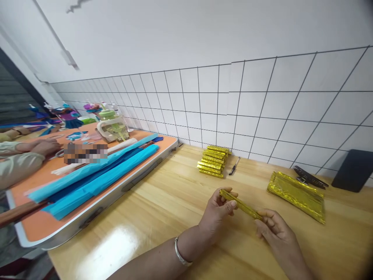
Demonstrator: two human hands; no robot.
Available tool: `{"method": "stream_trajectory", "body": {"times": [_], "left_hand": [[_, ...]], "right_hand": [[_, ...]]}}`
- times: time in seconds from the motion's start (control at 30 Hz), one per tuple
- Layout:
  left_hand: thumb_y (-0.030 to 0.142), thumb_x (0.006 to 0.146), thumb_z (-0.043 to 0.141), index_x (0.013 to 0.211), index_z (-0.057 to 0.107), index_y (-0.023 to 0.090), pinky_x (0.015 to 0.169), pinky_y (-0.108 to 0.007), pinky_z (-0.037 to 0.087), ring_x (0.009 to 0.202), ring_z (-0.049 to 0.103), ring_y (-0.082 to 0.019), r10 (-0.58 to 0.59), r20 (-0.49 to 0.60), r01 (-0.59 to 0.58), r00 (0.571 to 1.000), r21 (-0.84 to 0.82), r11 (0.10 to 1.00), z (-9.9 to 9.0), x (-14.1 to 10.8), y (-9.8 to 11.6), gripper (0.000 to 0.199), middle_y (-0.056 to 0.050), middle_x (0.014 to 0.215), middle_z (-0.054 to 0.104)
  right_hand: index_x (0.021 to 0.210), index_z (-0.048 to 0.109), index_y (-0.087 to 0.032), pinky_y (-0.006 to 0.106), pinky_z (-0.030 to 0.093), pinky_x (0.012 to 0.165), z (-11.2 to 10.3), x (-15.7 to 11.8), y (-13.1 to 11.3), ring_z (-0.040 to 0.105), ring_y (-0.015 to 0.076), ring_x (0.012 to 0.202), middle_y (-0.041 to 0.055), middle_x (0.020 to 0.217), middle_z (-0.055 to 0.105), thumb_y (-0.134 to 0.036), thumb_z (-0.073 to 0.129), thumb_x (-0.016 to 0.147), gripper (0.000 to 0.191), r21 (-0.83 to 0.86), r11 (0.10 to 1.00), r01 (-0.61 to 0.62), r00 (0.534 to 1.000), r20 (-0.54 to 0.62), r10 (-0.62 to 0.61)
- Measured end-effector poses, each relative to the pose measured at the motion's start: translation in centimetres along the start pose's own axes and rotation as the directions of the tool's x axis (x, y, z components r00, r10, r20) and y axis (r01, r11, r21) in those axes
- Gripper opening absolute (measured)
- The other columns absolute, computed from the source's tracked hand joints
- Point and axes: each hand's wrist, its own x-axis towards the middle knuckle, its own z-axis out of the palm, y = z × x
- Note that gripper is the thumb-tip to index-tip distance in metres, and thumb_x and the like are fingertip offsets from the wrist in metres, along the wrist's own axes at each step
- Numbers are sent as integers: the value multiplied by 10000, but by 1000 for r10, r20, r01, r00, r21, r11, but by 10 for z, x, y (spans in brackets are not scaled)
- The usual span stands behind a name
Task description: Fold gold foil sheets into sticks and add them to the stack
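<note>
A narrow folded strip of shiny gold foil paper (244,207) spans the space between my two hands, just above the wooden table. My left hand (217,212) grips its far left end between thumb and fingers. At the lower right end, my right hand (275,229) pinches the strip. Beyond them lies a pile of similar gold strips (214,160), stacked near the wall. To the right of my hands rests a flat stack of gold foil sheets (297,196).
A pen (234,166) lies beside the pile. A black clip (310,177) and a dark phone-like slab (354,171) are at the right. On the adjoining orange table (35,229) are blue paper rolls (105,182), a green-lidded bottle (112,126) and another person's hands (45,149).
</note>
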Motion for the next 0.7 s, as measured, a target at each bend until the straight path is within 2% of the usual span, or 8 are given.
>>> {"method": "stream_trajectory", "body": {"times": [0.17,0.27,0.37,0.4,0.47,0.53,0.6,0.7], "left_hand": [[346,655,765,1045,549,171,674,-248,441,822,589,-158,81,59,-86,995,99,991,-3,5,8,479,-90,1008,630],[351,685,741,1067,543,174,778,-299,437,903,589,-186,122,135,-150,983,222,964,-6,6,12,465,-96,1009,637],[316,758,678,1113,509,177,793,-314,434,901,588,-181,119,230,-203,966,388,899,-6,2,15,417,-105,1043,630],[303,777,658,1121,499,176,782,-310,437,889,589,-176,112,259,-220,959,437,872,-4,0,16,399,-107,1051,628],[277,799,628,1128,485,175,762,-300,444,861,589,-165,95,318,-256,943,517,817,1,-6,18,373,-106,1050,630],[238,804,613,1142,473,179,768,-295,447,859,587,-159,79,385,-309,919,584,750,6,-12,20,371,-95,1039,637],[198,794,606,1159,470,186,789,-293,447,871,577,-157,75,438,-373,896,648,664,10,-18,20,390,-82,1034,634],[174,778,602,1180,467,194,799,-296,453,866,569,-156,79,468,-434,880,726,533,12,-24,17,424,-72,1026,616]], "right_hand": [[889,580,-191,219,439,482,-2,0,18,509,115,513,-18,606,591,-515,649,678,393,-134,991,-4,989,148,24],[913,600,-207,206,441,470,-5,-3,18,516,116,505,-20,614,605,-457,615,734,308,-284,951,125,982,169,-78],[893,609,-235,197,450,466,-8,-8,2,543,116,498,-19,640,630,-384,568,795,183,-421,861,284,957,171,-232],[899,608,-245,197,457,475,-8,-10,-6,554,117,504,-21,648,634,-352,555,811,149,-458,822,339,941,172,-292],[920,598,-263,198,472,520,-9,-14,-23,585,120,549,-20,688,646,-278,534,834,108,-493,726,480,875,207,-438],[997,572,-285,202,484,581,-8,-18,-38,607,118,614,-15,767,656,-196,514,846,185,-486,623,614,785,292,-546],[1106,527,-295,215,495,656,-8,-21,-49,626,128,722,3,852,657,-145,498,850,298,-454,555,697,714,364,-598],[1199,472,-307,232,498,714,-8,-24,-56,624,139,826,24,941,641,-118,487,854,394,-434,529,729,683,408,-606]]}}
